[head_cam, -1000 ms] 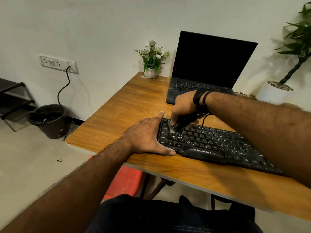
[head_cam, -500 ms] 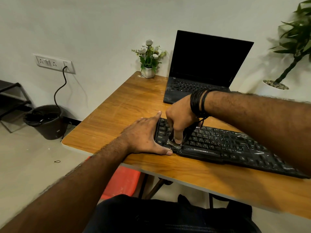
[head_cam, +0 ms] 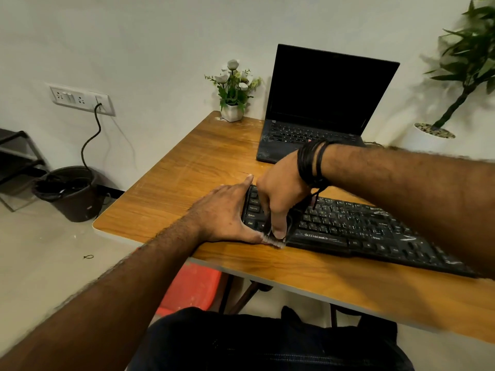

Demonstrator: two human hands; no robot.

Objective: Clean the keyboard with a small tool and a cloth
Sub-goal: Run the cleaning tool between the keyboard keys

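A black keyboard (head_cam: 361, 228) lies along the near edge of the wooden table (head_cam: 203, 167). My left hand (head_cam: 225, 212) lies flat with straight fingers against the keyboard's left end, thumb along its front corner. My right hand (head_cam: 281, 199) grips a small brush (head_cam: 274, 240) with pale bristles; the bristles sit at the keyboard's front left edge, just past the bottom key row. Its dark handle is mostly hidden under my fingers. No cloth is in view.
An open black laptop (head_cam: 321, 103) stands behind the keyboard, with a small flower pot (head_cam: 233, 111) to its left. A potted plant (head_cam: 455, 103) is at the right. On the floor left are a dark bin (head_cam: 69, 194) and a cable from the wall socket (head_cam: 80, 99).
My right hand has drawn the brush from the upper left keys toward me, down to the keyboard's front edge. My left hand has stayed in place.
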